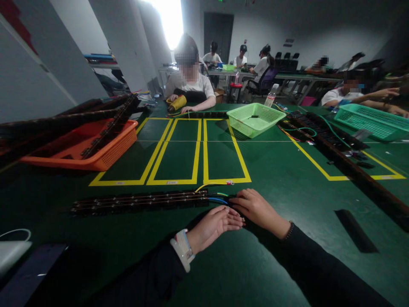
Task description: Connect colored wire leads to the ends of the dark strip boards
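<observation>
Right hand [254,209] beside blue wire [218,199]

Left forearm in long black sleeve [150,275]: angled up and rightward from bottom edge.
Left wrist: banded by chunky pale watch [183,249], close to cuff.
Left hand [217,224]: palm turned up and inward, fingers extended rightward, side by side.
Right forearm in long black sleeve [322,260]: slanting up and leftward from lower right.
Right wrist: ringed by dark beaded bracelet [290,230].
Right hand [260,211]: back uppermost, fingers bent, pointing left; grip unclear.
Hand spacing: close; contact unclear.
</observation>
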`<move>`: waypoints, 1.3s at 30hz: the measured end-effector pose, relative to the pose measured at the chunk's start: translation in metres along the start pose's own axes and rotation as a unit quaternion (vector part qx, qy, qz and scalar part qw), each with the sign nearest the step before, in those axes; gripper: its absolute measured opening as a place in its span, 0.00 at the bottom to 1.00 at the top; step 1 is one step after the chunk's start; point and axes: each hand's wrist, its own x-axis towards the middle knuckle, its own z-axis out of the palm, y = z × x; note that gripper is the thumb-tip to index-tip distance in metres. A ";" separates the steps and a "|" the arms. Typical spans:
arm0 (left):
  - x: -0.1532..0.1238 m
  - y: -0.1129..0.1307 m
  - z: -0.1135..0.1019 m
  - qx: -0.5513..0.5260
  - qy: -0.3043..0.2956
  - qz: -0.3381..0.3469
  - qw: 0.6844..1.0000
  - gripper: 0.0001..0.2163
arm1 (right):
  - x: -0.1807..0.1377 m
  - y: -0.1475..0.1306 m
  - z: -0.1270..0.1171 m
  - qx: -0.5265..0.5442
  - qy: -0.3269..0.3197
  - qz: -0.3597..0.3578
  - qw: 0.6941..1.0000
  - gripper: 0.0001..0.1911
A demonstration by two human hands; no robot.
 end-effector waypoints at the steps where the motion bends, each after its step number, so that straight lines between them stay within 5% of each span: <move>1: -0.001 0.001 0.001 0.001 -0.001 0.000 1.000 0.11 | 0.003 0.001 -0.001 0.017 0.010 0.010 1.000 0.13; 11: -0.004 0.004 0.002 0.013 -0.012 -0.018 1.000 0.10 | 0.062 0.011 -0.005 0.158 -0.064 0.009 0.985 0.35; 23: -0.003 0.000 -0.002 -0.007 -0.035 -0.013 0.999 0.10 | 0.068 0.013 -0.001 0.251 -0.251 0.062 0.933 0.20; 29: -0.002 -0.003 -0.006 0.008 -0.048 -0.020 0.999 0.11 | 0.061 0.009 0.006 0.189 -0.231 0.065 0.952 0.14; 32: -0.001 -0.005 -0.006 0.002 -0.033 -0.019 0.999 0.14 | 0.056 0.001 0.007 0.144 -0.168 0.062 0.973 0.11; 36: -0.001 -0.007 -0.004 -0.027 -0.019 0.006 0.999 0.19 | 0.047 -0.018 0.007 -0.008 -0.055 0.015 0.998 0.08; 39: 0.002 -0.008 -0.004 -0.068 0.005 0.058 0.996 0.15 | 0.037 -0.034 0.010 -0.143 -0.018 -0.024 0.989 0.08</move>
